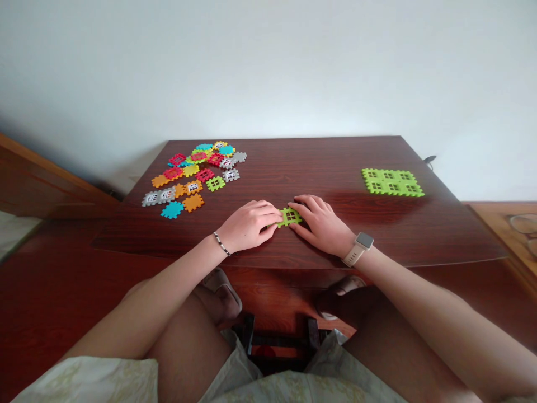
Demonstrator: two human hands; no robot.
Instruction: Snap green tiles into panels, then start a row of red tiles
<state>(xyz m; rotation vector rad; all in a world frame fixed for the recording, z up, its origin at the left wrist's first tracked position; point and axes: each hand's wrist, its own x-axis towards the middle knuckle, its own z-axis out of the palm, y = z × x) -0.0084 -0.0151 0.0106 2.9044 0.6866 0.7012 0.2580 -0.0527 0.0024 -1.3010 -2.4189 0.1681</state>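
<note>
Green interlocking window tiles (290,216) lie on the dark wooden table near its front edge, between my two hands. My left hand (254,223) covers the left end of the green piece, fingers pressed together on it. From the other side, my right hand (319,223) grips the right end between thumb and fingers. Part of the piece is hidden beneath the fingers, so I cannot tell how many tiles it has. A bracelet is on my left wrist and a watch on my right.
A joined panel of several green window tiles (393,183) lies flat at the right. At the back left spreads a loose pile of coloured tiles (193,172) in red, orange, yellow, blue, grey and green. The table (293,162) stands close to a white wall (285,67).
</note>
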